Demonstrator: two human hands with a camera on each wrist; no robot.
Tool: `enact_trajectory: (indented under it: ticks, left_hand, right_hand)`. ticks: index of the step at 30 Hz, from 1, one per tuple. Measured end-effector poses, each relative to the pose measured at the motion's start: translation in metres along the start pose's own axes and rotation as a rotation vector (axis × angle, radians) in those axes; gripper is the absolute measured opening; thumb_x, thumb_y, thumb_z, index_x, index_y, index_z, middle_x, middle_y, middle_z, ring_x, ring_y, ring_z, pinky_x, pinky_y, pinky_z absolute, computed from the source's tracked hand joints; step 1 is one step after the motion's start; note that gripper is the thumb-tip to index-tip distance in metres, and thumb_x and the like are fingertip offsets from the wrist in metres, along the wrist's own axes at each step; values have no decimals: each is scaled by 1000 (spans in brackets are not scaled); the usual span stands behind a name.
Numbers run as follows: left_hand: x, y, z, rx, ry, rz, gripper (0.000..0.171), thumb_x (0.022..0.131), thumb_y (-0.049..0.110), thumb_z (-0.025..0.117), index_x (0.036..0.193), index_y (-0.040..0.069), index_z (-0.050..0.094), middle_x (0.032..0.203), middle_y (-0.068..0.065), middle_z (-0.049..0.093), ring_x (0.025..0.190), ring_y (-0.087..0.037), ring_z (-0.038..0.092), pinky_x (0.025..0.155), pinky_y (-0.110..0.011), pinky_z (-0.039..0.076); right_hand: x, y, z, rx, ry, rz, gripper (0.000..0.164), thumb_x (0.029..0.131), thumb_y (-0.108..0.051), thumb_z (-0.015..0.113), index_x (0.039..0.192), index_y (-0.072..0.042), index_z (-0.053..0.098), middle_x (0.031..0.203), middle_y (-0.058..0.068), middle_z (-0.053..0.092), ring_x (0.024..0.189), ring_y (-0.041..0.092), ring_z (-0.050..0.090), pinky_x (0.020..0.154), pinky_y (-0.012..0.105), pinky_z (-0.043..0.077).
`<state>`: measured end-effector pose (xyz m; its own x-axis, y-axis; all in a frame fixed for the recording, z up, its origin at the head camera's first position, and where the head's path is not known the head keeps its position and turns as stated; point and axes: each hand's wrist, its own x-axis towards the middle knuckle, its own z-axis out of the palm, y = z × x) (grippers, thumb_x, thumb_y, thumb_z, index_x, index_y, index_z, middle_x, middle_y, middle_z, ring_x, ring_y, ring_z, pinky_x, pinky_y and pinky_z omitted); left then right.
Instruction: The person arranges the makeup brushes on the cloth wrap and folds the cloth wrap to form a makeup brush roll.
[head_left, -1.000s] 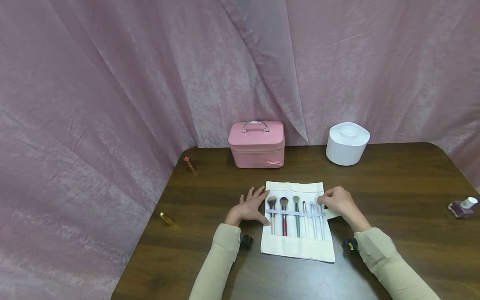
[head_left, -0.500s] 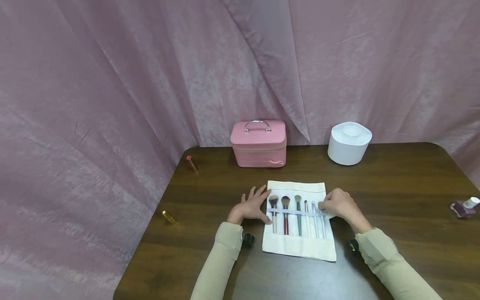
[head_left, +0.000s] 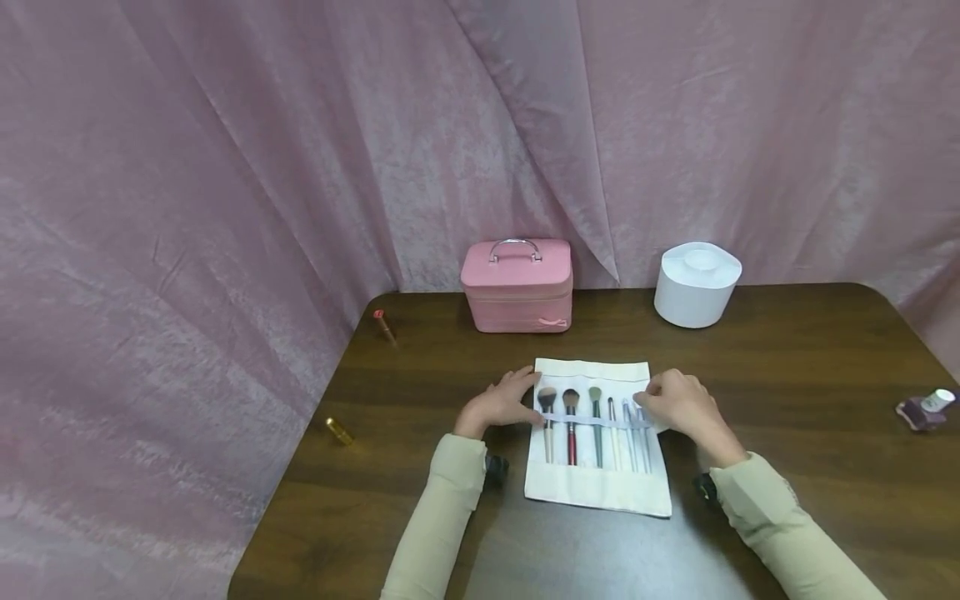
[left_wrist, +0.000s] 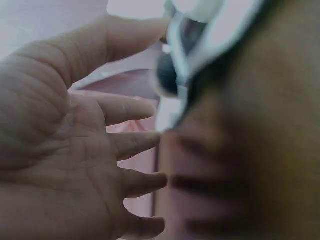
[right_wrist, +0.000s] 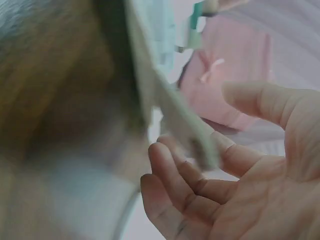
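now left hand and right hand at brush roll edges, pink case behind

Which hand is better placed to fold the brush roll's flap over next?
Probably the right hand: its fingers lie under the lifted right edge of the roll. The left hand only rests at the left edge.

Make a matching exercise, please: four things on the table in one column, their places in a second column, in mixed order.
1. pink vanity case
2. white round box
3. gold tube
4. brush roll

a. near the table's left edge
b. between the two hands
c. at the back, right of the case
d. at the back, near the middle

Pairs: 1-d, 2-c, 3-a, 4-b
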<state>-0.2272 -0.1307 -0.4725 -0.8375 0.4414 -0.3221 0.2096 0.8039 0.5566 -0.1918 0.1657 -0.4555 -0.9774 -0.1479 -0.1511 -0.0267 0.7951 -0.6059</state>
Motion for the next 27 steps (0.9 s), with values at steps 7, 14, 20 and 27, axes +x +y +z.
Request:
enact_trajectory:
  ticks: [7,14,20,27]
  left_hand:
    - [13,18,-18,-26,41,119,62,105,31,53,157,3,34,165,-18,23,152,-37,16,120,-52,17]
    - [32,31,-15,-49,56,193,56,109,38,41,155,6,40,160,-11,37,148,-25,31,118,-40,27]
    - [45,40,-11,-56,27,225,57,111,43,30,154,9,43,156,-6,45,145,-19,37,117,-34,29]
    - [51,48,-8,-53,-22,170,63,109,51,26,154,10,43,157,-6,43,146,-20,35,117,-35,28]
  right_hand:
    - [-12,-23,3,-66,109,-104,32,93,-21,68,103,9,70,107,29,65,93,41,61,71,53,51]
    - [-35,-46,21,-128,215,-229,38,92,-24,71,110,10,68,111,30,60,105,49,53,82,63,43]
    - [-63,-65,42,-167,155,-343,34,97,-22,66,115,7,68,110,23,64,101,43,59,85,59,50]
    - [-87,-74,71,-152,11,-482,25,98,-20,63,111,1,69,105,10,62,89,29,57,74,47,50]
